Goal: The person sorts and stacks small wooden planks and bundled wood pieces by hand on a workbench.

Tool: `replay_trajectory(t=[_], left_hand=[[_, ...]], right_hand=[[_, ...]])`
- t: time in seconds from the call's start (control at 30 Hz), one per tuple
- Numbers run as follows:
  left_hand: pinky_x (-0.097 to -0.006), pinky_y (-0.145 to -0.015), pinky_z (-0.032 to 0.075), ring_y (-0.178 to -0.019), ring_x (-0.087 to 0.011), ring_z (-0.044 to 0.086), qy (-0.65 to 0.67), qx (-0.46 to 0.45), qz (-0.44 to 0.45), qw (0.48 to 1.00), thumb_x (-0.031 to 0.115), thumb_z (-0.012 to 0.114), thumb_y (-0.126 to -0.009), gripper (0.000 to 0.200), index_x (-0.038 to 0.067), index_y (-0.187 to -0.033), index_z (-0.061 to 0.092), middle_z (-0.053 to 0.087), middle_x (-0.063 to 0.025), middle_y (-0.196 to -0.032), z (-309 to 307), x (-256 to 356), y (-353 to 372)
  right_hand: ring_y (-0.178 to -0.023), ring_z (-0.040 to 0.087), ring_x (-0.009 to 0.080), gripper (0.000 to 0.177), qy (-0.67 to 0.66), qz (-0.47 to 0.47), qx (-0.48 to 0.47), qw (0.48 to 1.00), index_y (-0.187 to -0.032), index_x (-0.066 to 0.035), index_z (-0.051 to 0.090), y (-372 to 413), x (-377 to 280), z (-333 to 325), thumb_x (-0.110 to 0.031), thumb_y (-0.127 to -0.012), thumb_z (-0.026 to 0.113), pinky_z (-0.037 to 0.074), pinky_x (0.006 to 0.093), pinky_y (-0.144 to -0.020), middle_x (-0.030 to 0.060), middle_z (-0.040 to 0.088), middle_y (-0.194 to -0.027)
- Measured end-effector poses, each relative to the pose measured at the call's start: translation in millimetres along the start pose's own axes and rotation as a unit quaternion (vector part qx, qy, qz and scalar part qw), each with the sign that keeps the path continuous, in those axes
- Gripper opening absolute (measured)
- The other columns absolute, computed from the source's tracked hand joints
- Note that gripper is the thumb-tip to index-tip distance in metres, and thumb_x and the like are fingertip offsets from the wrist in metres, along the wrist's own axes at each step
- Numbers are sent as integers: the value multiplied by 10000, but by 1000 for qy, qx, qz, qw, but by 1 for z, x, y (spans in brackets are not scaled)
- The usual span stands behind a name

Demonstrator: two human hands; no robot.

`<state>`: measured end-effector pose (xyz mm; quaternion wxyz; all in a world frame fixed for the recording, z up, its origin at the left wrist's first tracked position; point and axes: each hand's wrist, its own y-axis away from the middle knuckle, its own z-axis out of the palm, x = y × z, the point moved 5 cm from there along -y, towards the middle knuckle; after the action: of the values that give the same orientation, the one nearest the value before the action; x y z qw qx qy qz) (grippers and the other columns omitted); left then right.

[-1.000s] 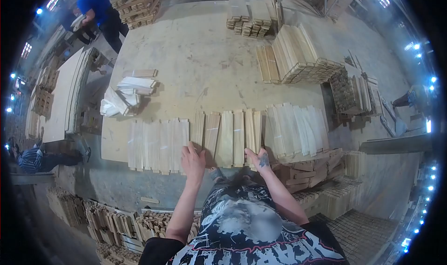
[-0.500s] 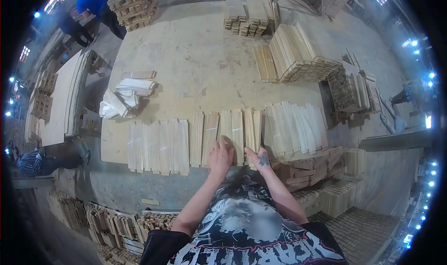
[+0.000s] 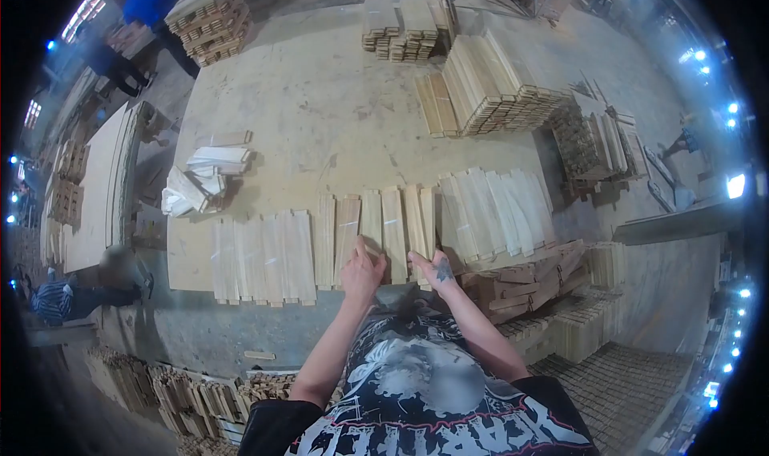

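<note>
A row of thin wooden slats lies along the near edge of the large table. My left hand [image 3: 363, 272] rests on the middle slats [image 3: 371, 215], its fingers stretched forward over the wood. To its right, my right hand [image 3: 433, 271] grips the near end of a narrow slat [image 3: 414, 223], thumb on top; its other fingers are mostly hidden. Between my hands lies another slat [image 3: 393, 232]. A tight group of pale slats [image 3: 264, 256] sits left of my hands, and a fanned group of whiter slats [image 3: 497, 215] sits to the right.
On the table [image 3: 320, 103] are a heap of white pieces [image 3: 196, 179], a tall plank stack [image 3: 497, 83] and smaller stacks [image 3: 399, 27] at the back. Bundled wood [image 3: 525, 284] stands by my right side. People work at the far left.
The view has shifted, so the table sits slightly further left. My left hand has drawn a little nearer the table's front edge; my right hand stays at the slat's near end.
</note>
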<state>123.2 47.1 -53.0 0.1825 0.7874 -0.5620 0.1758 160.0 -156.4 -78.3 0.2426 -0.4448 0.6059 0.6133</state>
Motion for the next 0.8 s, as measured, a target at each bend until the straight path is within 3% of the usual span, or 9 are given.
replay_trajectory(t=[0.23,0.4,0.5,0.53,0.63,0.8], left_hand=[[-467,-684,580,-773,-397,718,-30,22,31,999,399,716,-854,815,-35,-1466,399,709,-235,-986,2,1,-6],[-464,-668,562,-723,-368,709,104,3,8,994,326,763,-830,771,2,-1445,428,703,-181,-802,-28,42,-6],[-484,-697,553,-746,-390,704,141,-6,48,989,353,758,-841,756,36,-1440,423,702,-213,-837,-8,80,-1],[-448,-620,569,-690,-343,716,94,14,81,992,353,748,-836,765,26,-1449,429,704,-164,-805,1,93,1],[-447,-622,573,-708,-346,721,77,13,70,994,370,744,-834,818,36,-1489,387,709,-170,-847,38,104,2],[-449,-685,575,-781,-341,729,18,-17,2,1000,361,733,-842,847,51,-1520,330,720,-184,-947,53,97,3]], right_hand=[[-818,721,167,320,-88,10,-16,996,-1120,33,699,30,-9,-35,-243,-959,711,589,310,-713,111,758,-1001],[-789,717,167,303,-138,-31,9,990,-1129,34,697,61,-19,-99,-228,-978,681,591,302,-711,113,760,-1018],[-794,702,150,309,-122,-25,59,990,-1154,15,687,74,-25,-132,-246,-992,653,576,302,-720,108,764,-1017],[-791,694,143,313,-114,-28,64,991,-1132,15,701,75,-23,-139,-260,-994,644,566,298,-733,106,764,-1011],[-796,693,138,311,-135,-13,85,987,-1090,14,725,79,-25,-153,-271,-991,648,555,289,-729,98,765,-1007],[-787,700,137,310,-127,-11,22,992,-1100,22,718,72,-20,-161,-262,-991,658,556,289,-726,84,763,-1003]])
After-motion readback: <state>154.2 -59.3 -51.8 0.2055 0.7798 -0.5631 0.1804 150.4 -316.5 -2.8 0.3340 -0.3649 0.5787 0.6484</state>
